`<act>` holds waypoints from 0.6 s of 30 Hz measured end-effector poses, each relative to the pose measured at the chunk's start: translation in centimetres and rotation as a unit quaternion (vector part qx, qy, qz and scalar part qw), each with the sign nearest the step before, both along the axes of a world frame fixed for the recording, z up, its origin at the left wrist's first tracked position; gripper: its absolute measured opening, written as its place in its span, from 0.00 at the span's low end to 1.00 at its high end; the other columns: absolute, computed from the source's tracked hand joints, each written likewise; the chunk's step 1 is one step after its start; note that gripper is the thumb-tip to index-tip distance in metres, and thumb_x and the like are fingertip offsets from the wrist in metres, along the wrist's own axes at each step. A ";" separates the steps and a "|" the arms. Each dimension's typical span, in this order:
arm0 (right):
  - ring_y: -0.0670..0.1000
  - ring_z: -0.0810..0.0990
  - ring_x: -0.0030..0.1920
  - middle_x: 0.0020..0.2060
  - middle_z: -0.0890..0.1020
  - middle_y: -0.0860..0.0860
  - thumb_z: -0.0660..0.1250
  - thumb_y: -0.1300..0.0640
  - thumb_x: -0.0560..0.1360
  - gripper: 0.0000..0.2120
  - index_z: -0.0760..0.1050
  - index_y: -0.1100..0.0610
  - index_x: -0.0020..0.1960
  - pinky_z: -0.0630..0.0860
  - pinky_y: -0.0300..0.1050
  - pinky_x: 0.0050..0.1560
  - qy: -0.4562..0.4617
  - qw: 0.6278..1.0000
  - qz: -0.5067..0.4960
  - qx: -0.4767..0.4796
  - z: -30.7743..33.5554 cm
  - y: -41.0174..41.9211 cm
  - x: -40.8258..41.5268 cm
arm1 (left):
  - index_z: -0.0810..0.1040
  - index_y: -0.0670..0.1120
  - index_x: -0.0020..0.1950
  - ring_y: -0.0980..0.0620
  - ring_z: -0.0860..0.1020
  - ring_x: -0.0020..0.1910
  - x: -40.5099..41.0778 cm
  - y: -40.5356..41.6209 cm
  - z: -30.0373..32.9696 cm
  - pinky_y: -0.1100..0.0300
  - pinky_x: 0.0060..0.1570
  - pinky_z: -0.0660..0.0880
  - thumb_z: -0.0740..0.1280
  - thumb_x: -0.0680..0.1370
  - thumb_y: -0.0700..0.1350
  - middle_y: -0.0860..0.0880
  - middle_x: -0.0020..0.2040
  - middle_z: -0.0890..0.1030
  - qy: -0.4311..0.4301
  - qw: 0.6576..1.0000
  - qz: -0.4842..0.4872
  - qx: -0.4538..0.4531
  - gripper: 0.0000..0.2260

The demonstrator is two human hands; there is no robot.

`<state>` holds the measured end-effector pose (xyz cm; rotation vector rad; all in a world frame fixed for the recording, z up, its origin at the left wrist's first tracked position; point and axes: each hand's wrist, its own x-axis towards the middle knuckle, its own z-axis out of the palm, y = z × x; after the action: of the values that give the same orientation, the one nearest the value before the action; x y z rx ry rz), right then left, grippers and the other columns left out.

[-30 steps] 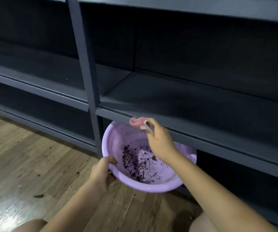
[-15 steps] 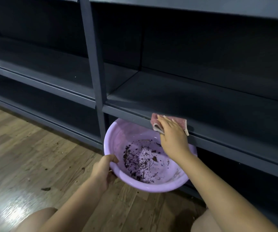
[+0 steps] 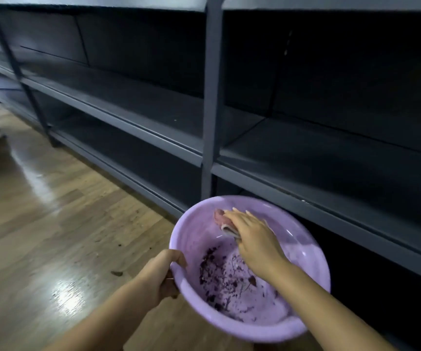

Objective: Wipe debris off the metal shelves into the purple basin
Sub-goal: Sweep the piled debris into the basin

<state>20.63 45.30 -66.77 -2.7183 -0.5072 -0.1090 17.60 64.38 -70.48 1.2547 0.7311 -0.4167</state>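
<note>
- Nearest, the left hand (image 3: 160,272) gripped the near-left rim of the purple basin (image 3: 303,252), fingers curled over the edge and thumb on the outside, holding it tilted toward the camera above the wooden floor (image 3: 52,224).
- Inside the basin, dark debris (image 3: 226,277) lay scattered across the bottom and up the left inner wall.
- The right hand (image 3: 255,236) reached down into the basin from the right, its fingers closed around a folded pink cloth (image 3: 223,220); the cloth sat against the far inner wall, well above the debris.
- The cloth's pink end stuck out past the fingertips, and its paler folded edge showed below the fingers.
- On the floor to the left of the basin, a few dark specks (image 3: 117,273) lay loose, apart from one another.
- Beyond the basin, the grey metal shelves (image 3: 331,158) ran left to right; the basin's far rim sat just below and in front of the front lip of the lower right shelf.
- A vertical post (image 3: 210,97) divided the shelf bays directly behind the basin.
</note>
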 end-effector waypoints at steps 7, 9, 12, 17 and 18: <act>0.53 0.72 0.66 0.61 0.77 0.48 0.56 0.59 0.77 0.15 0.74 0.55 0.61 0.65 0.48 0.68 -0.065 0.992 0.110 -0.023 -3.4 6.8 3.5 | 0.79 0.35 0.44 0.43 0.78 0.29 -0.7 9.2 -0.8 0.57 0.30 0.79 0.67 0.58 0.39 0.40 0.33 0.80 -0.006 0.994 0.026 0.107 0.16; 0.53 0.69 0.68 0.63 0.76 0.50 0.58 0.67 0.74 0.18 0.72 0.58 0.63 0.57 0.45 0.72 -0.069 0.988 0.138 -0.033 -4.7 8.7 4.0 | 0.78 0.34 0.45 0.43 0.78 0.29 -0.9 11.4 -2.6 0.57 0.29 0.78 0.67 0.63 0.37 0.40 0.33 0.80 -0.005 0.990 0.053 0.130 0.12; 0.52 0.77 0.61 0.54 0.81 0.50 0.73 0.68 0.63 0.20 0.76 0.57 0.53 0.65 0.45 0.68 -0.087 0.982 0.155 -0.060 -7.3 11.4 4.5 | 0.77 0.34 0.46 0.43 0.77 0.29 -1.5 14.1 -6.3 0.59 0.28 0.75 0.63 0.69 0.33 0.40 0.33 0.79 -0.005 0.982 0.107 0.152 0.07; 0.46 0.82 0.40 0.34 0.81 0.44 0.82 0.58 0.45 0.24 0.76 0.50 0.37 0.77 0.38 0.46 -0.149 0.970 0.163 -0.098 -11.9 14.7 4.6 | 0.76 0.35 0.46 0.43 0.76 0.32 -1.7 17.1 -13.0 0.61 0.25 0.76 0.63 0.71 0.34 0.40 0.38 0.79 0.020 0.974 0.182 0.130 0.06; 0.46 0.82 0.40 0.34 0.81 0.44 0.82 0.58 0.45 0.24 0.77 0.51 0.38 0.77 0.39 0.45 -0.156 0.967 0.169 -0.108 -12.5 14.9 4.4 | 0.75 0.36 0.46 0.44 0.75 0.32 -1.7 17.4 -14.1 0.61 0.24 0.75 0.62 0.71 0.34 0.41 0.37 0.78 0.029 0.971 0.200 0.127 0.06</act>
<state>25.01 60.21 -79.29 -2.7856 -1.1248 -0.4160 15.89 81.76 -84.57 1.2965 1.0881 -0.0284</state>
